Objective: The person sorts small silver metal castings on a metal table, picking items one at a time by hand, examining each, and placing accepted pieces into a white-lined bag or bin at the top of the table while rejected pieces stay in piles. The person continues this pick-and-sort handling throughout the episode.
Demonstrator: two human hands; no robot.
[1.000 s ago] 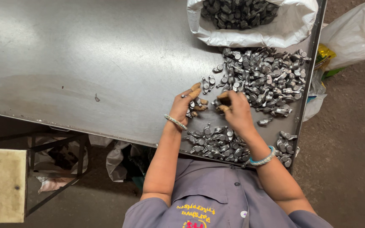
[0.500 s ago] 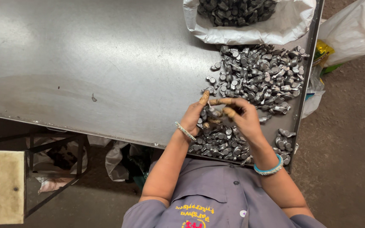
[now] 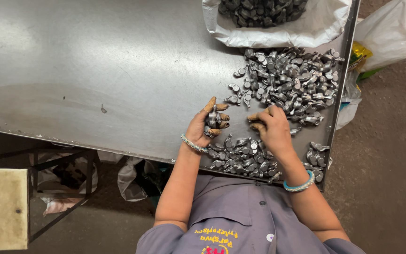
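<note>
My left hand point(image 3: 208, 123) cups a few small grey metal parts point(image 3: 212, 121), fingers curled around them. My right hand point(image 3: 271, 129) rests beside it on the steel table point(image 3: 95, 70), between two heaps of parts.

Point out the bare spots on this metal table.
Bare: the whole stretch of table to the left of the left hand. Crowded: the far pile of metal parts under the white bag, and the near pile.
</note>
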